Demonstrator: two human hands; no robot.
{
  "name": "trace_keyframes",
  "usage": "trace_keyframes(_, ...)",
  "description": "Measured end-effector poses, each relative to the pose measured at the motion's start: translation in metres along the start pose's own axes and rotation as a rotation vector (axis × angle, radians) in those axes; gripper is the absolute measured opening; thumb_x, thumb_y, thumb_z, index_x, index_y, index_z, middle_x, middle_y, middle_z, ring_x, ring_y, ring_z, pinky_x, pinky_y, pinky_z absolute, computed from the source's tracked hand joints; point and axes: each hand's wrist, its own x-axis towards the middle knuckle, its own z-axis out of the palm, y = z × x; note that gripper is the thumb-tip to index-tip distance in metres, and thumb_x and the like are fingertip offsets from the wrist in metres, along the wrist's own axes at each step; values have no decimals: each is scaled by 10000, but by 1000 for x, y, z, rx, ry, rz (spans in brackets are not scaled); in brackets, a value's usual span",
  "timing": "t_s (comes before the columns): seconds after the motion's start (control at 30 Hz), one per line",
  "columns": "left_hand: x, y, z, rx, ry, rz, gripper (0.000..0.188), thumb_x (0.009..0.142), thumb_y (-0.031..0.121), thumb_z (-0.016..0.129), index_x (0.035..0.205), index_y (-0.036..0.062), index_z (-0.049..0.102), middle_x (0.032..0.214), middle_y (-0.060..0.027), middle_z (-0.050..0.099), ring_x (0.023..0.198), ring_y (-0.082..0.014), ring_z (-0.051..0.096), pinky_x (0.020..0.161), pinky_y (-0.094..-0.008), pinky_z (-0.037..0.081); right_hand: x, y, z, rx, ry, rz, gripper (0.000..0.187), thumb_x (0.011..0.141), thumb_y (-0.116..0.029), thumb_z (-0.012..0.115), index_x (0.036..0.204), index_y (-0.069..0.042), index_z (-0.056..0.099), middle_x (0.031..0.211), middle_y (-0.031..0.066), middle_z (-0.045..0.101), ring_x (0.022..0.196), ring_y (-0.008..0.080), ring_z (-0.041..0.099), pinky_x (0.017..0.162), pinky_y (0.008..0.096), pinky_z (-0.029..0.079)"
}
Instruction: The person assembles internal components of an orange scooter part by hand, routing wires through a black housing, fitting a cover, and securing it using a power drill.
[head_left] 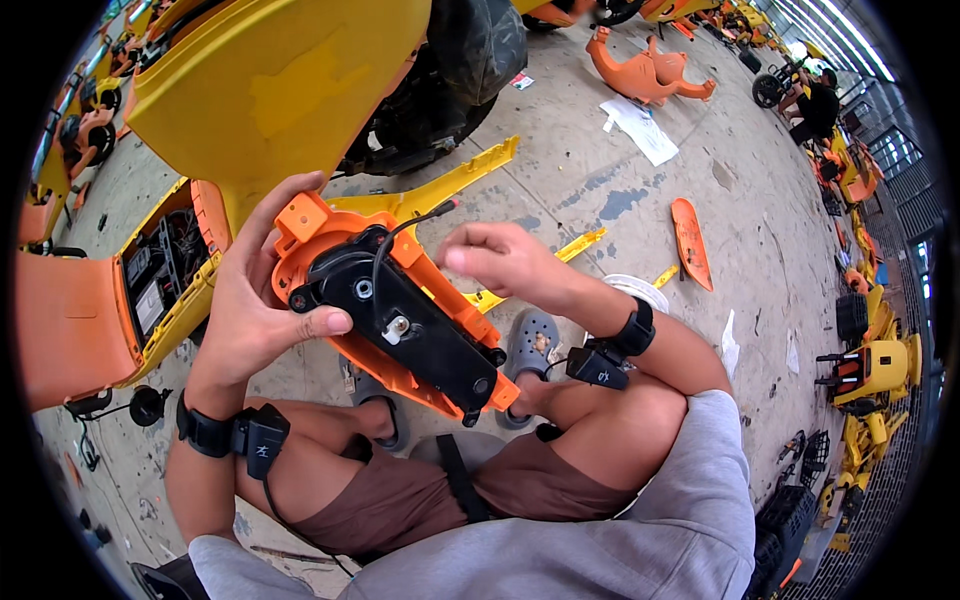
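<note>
Head view: gripping an orange housing [427,277] with black insert [432,342] in the left hand [252,292], raised above the concrete floor [640,235]; curling the right hand [515,265] just beside it, impossible to tell whether around anything.

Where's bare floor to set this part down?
Right of the orange strip, beyond the paper scraps, the floor looks bare; so does the stained patch between that strip and the white sheet. Crowded: around the held part, with yellow strips, a clog and a white round object.
</note>
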Motion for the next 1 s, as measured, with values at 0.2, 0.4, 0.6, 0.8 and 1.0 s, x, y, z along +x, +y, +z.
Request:
trace_keyframes(0.2,5,8,16,-131,19,76,1133,693,90,926,1585,6,232,1504,-193,436,1361,-256,497,1142,-393,414,-15,-25,18,-132,-196,-38,760,716,-463,893,1225,45,644,1062,145,726,946,175,684,868,327,536)
trace_keyframes(0.4,5,-3,28,-86,26,104,1109,652,128,973,1526,-26,308,1415,-113,528,1305,-209,532,1129,-368,414,-17,-44,25,-574,69,-218,822,688,-320,948,1325,30,566,967,87,722,840,104,665,794,278,539)
trace_keyframes(0.6,0,14,53,143,144,153,814,704,165,945,1341,-11,470,1229,-104,638,1125,-172,636,991,-320,518,-6,-19,28,-437,119,-330,896,633,-450,944,1334,-36,569,1010,151,727,876,321,725,824,384,567)
trace_keyframes(0.8,3,12,54,228,198,193,836,661,224,975,1306,-31,508,1157,-128,676,1041,-181,678,932,-319,550,-3,-6,32,-416,131,-508,1035,624,-491,949,1422,-43,466,1100,155,697,909,302,721,827,378,564)
trace_keyframes(1.0,5,2,46,381,85,405,1013,600,307,1003,1399,18,452,1358,-182,590,1203,-261,639,1013,-363,520,-4,-10,32,-305,168,-632,1051,644,-284,979,1486,-71,388,1254,162,645,1039,239,706,879,341,579)
